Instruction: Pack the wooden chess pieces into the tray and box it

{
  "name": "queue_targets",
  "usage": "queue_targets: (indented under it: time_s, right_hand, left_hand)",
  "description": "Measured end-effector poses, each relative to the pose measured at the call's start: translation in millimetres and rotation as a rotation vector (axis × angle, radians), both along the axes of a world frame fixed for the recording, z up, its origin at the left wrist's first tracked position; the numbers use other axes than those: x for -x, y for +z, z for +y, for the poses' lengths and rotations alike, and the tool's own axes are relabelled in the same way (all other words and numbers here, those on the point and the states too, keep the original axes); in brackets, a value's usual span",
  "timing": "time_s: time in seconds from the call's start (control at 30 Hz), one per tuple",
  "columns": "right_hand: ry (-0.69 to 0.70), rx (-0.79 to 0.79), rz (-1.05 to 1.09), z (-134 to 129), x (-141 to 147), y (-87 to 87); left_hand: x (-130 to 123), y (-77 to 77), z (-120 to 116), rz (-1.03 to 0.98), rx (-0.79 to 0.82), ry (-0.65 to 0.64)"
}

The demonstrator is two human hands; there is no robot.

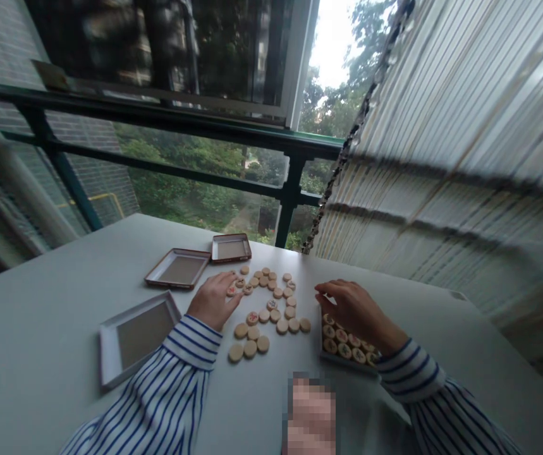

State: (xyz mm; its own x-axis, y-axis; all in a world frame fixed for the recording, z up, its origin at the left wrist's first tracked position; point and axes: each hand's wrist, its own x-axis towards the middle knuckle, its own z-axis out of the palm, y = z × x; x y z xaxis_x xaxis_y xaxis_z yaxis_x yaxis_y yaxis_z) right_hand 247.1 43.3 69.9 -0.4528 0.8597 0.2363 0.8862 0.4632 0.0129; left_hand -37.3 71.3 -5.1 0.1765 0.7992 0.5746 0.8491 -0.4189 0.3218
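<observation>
Head view: a grey-white rectangular tray and a larger brown-rimmed shallow tray lie flat, hollow side up, apparently for access. Left hand: open, thumb and fingers parted beside several discs, a posture suited to pinching or sliding. A smaller brown-rimmed tray lies beyond it. Round pale wooden discs rest on broad faces, a stable position; most show blank sides. Right hand: fingers bent over the far-left part of an open rectangular box; grip cannot be determined. Box walls confine rows of marked discs.
</observation>
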Motion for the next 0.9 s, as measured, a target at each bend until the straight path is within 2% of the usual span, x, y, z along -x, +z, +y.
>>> queue_targets:
  time_s: [0.2, 0.53, 0.9]
  right_hand:
    - [0.070, 0.056, -0.025, 18.3, 31.7, 5.7]
    - [0.189, 0.117, -0.084, 52.7, 86.1, -3.3]
    - [0.167, 0.174, -0.085, 73.7, 134.7, -19.6]
  left_hand:
    - [13.7, -10.3, 5.6, 0.008, 0.016, 0.064]
    - [20.2, -6.0, 0.8, 0.003, 0.072, 0.157]
    - [16.4, -11.1, 1.5, 0.010, 0.076, 0.161]
